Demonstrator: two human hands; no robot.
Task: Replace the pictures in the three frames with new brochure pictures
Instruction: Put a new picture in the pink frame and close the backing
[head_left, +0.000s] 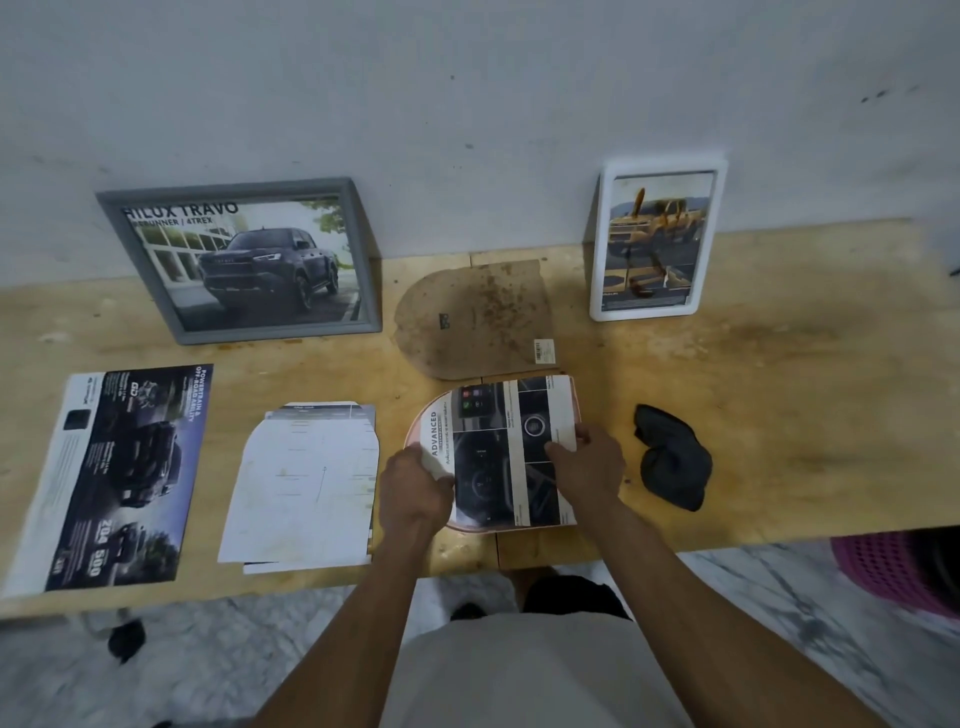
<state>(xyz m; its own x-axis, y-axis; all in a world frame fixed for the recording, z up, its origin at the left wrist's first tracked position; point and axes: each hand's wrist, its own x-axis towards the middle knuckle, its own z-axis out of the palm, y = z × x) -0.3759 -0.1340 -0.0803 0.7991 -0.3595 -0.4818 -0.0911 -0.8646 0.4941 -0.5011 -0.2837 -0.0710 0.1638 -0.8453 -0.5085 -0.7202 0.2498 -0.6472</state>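
Pinkish copper rims the arch-shaped frame (441, 405) lying flat on the plywood bench (753, 415), just in front of the person, and the brochure cutout (506, 452) printed "ADVANCED" lies on it, trimmed to the same arch. In the head view the left hand (415, 493) pinches the cutout's curved edge at about nine o'clock, fingers (441, 480) curled onto the paper, while the right hand (589, 465) grips the straight end at about three o'clock. The frame's long axis runs left to right across the bench, the rounded top pointing to nine o'clock and the flat base to three; the loose brown backing board (472, 319), just beyond at twelve o'clock, lies the same way. To seat the picture well, I would line the flat end up first, then smooth the paper toward the curve so that an even rim shows all round, and only then lay the backing board on. The grey frame (241, 260) at eleven o'clock and the white frame (657, 239) at one o'clock lean against the wall, both showing truck pictures, so this looks like the last of three. A white cut sheet (304, 483) and a dark brochure page (122, 478) lie at nine o'clock, a dark cloth (672, 457) at three.
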